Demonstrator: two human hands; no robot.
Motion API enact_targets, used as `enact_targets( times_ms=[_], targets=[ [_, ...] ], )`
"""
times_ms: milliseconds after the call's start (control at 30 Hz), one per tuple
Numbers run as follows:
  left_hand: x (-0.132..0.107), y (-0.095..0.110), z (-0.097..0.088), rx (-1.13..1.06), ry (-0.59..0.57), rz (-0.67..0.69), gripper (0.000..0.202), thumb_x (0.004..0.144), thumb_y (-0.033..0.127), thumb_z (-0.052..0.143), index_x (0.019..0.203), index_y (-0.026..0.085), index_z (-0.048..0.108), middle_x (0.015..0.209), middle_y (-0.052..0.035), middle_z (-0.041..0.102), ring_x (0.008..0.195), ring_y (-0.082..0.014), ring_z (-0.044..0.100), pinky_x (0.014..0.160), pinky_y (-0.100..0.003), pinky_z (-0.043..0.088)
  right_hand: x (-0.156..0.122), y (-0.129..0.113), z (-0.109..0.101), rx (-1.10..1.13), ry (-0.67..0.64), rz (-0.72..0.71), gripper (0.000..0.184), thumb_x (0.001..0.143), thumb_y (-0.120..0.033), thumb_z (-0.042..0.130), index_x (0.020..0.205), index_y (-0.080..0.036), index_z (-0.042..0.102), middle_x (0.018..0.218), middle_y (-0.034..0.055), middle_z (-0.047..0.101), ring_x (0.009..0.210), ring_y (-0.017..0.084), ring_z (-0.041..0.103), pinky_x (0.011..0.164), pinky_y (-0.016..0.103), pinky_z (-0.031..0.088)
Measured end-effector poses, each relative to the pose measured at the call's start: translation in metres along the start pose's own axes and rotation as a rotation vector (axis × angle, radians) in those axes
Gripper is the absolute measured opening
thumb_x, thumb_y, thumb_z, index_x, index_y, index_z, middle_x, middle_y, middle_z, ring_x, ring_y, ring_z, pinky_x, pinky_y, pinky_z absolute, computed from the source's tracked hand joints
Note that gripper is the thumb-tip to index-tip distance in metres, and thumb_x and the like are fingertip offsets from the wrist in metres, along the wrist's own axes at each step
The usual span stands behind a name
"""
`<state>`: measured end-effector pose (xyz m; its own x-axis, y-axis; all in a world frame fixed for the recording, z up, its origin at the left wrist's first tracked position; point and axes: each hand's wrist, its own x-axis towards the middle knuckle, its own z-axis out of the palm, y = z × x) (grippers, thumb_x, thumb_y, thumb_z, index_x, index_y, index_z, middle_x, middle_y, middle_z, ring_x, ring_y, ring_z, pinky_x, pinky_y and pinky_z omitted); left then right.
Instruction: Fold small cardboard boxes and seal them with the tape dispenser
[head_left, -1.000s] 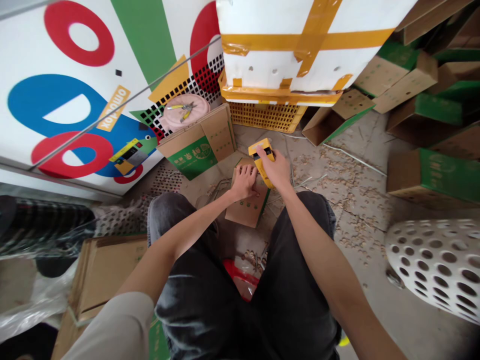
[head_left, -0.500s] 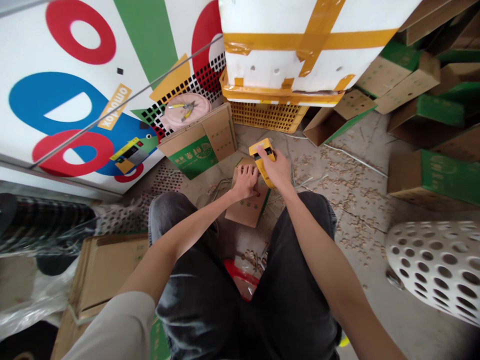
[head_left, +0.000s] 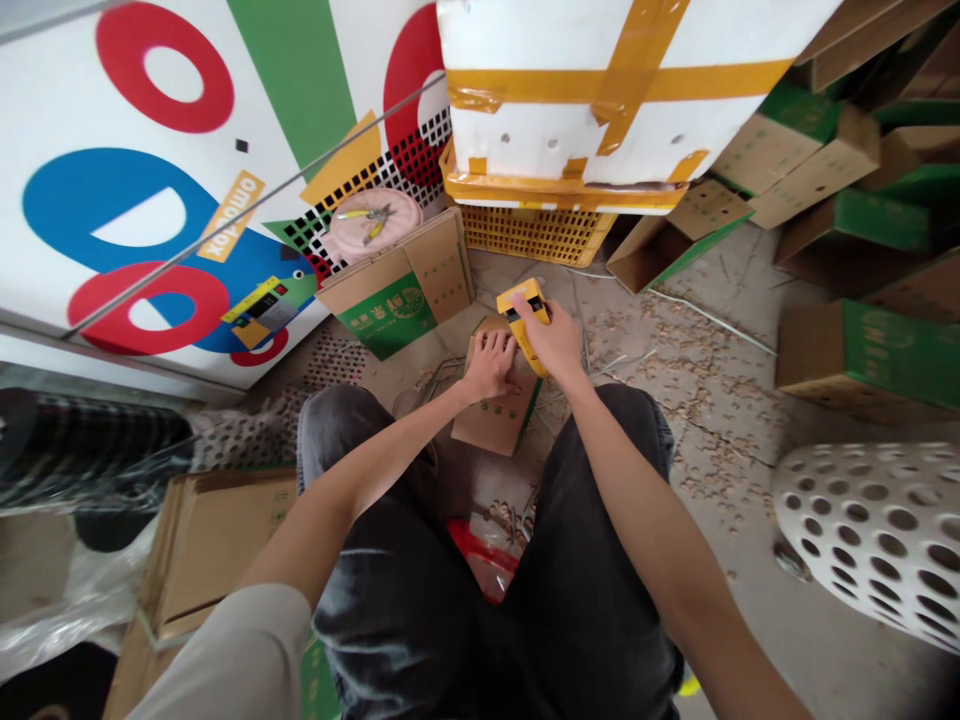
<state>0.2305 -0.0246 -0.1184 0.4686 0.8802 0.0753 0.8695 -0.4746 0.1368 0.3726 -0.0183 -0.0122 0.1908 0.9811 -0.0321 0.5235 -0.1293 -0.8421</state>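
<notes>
A small brown cardboard box (head_left: pixel 491 425) with a green side stands on the floor between my knees. My left hand (head_left: pixel 491 365) lies on its upper face, fingers spread and slightly bent, pressing the cardboard. In my right hand (head_left: pixel 556 342) is a yellow hand-held tool (head_left: pixel 525 300) with a black band; my fingers are wrapped round it. The tool is over the box's right side, near my left fingertips. Its exact kind does not show, and its lower end is partly hidden by my right hand.
Ahead stand a leaning cardboard box (head_left: pixel 397 310), pliers on a pink round stool (head_left: pixel 375 225), a yellow crate (head_left: pixel 532 235) and a taped white foam box (head_left: pixel 540 130). Open cartons (head_left: pixel 892 350) and a white perforated basket (head_left: pixel 870 530) are on the right. Small brown bits litter the floor.
</notes>
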Motion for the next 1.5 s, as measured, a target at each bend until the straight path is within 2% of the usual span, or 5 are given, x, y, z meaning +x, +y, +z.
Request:
enact_targets(
  times_ms=[633,800,967,1200,1500],
  targets=[
    [0.000,-0.001,-0.006,-0.025,-0.029,0.027,0.100,0.065,0.052,0.097,0.146,0.015,0.051,0.152,-0.0253,0.053,0.140,-0.0456,0.048,0.124,-0.061,0.027,0.002,0.002,0.002,-0.003,-0.002,-0.014,0.069,0.081,-0.095,0.057,0.092,-0.028,0.069,0.097,0.0110,0.076,0.099,0.034,0.071,0.096,0.053,0.054],
    [0.002,0.000,-0.007,0.021,-0.082,0.052,0.097,0.070,0.052,0.094,0.150,0.016,0.052,0.153,-0.0262,0.053,0.141,-0.0490,0.047,0.122,-0.070,0.027,0.002,0.003,0.002,-0.005,-0.002,-0.010,0.069,0.081,-0.094,0.057,0.092,-0.028,0.069,0.097,0.0110,0.076,0.098,0.035,0.071,0.096,0.056,0.054],
    [0.001,0.003,-0.003,-0.009,-0.076,0.145,0.088,0.077,0.043,0.088,0.155,0.023,0.053,0.157,-0.0238,0.052,0.150,-0.0536,0.037,0.124,-0.082,0.015,0.003,0.004,0.001,-0.004,0.006,-0.017,0.068,0.079,-0.094,0.060,0.091,-0.028,0.069,0.093,0.0106,0.076,0.097,0.035,0.071,0.096,0.056,0.054],
    [-0.003,0.010,-0.011,-0.018,-0.053,0.212,0.087,0.080,0.046,0.081,0.152,0.007,0.053,0.152,-0.0290,0.054,0.146,-0.0489,0.045,0.133,-0.072,0.006,0.006,0.009,-0.001,0.017,0.027,-0.015,0.069,0.080,-0.094,0.058,0.093,-0.028,0.071,0.097,0.0114,0.076,0.101,0.035,0.071,0.098,0.055,0.053],
    [-0.006,0.016,-0.013,0.053,-0.048,0.189,0.086,0.081,0.048,0.080,0.150,0.005,0.052,0.152,-0.0290,0.054,0.144,-0.0469,0.047,0.132,-0.066,0.013,0.007,0.007,-0.005,0.034,0.026,0.028,0.070,0.083,-0.093,0.057,0.096,-0.026,0.072,0.106,0.0135,0.077,0.107,0.036,0.071,0.100,0.054,0.052]
  ],
)
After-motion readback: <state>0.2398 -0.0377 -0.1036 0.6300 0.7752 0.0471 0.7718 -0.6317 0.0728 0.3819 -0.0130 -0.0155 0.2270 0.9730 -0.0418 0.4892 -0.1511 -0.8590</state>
